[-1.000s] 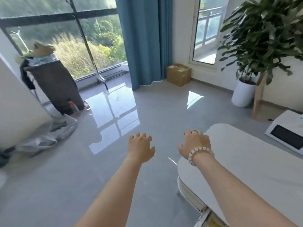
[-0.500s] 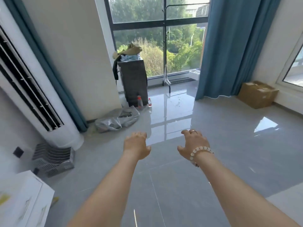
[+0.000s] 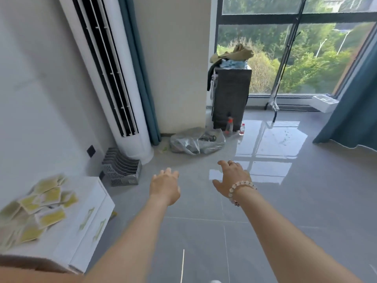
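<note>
Both left hand (image 3: 165,185) and right hand (image 3: 232,178) stay empty, fingers relaxed; view swung toward yellow packets (image 3: 43,209).

Two bare forearms (image 3: 130,237), pale beaded bracelet (image 3: 241,187) on the right wrist, thin ring (image 3: 232,163) on the right hand (image 3: 233,177)

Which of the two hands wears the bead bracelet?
The right hand: pale bracelet at its wrist, a ring on one finger. The left hand wears nothing.

Both bare arms stretch out straight in front. The left hand (image 3: 164,187) has loose fingers and holds nothing. The right hand (image 3: 233,178), just beside it, spreads its fingers wide.
</note>
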Tool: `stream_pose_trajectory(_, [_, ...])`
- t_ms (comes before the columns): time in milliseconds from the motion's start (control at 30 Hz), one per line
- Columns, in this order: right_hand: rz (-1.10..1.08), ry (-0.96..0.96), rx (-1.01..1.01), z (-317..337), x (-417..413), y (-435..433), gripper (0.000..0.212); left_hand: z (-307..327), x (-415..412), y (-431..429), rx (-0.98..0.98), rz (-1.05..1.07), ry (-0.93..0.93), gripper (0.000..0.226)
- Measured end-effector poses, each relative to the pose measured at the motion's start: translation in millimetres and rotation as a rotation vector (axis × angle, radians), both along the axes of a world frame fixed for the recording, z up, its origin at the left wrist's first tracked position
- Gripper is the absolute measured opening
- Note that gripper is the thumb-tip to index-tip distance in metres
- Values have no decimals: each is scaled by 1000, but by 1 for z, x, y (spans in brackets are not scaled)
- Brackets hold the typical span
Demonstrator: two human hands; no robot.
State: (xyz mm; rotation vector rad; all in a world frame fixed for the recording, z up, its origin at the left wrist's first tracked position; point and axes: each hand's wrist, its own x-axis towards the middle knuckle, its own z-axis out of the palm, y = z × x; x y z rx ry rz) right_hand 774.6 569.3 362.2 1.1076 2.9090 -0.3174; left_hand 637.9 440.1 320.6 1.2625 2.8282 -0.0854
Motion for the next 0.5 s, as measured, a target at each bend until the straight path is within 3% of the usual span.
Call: stream_pose_trajectory(500, [644, -36, -36, -18, -309, -5, 55, -16, -224, -56, 206, 565, -190, 45])
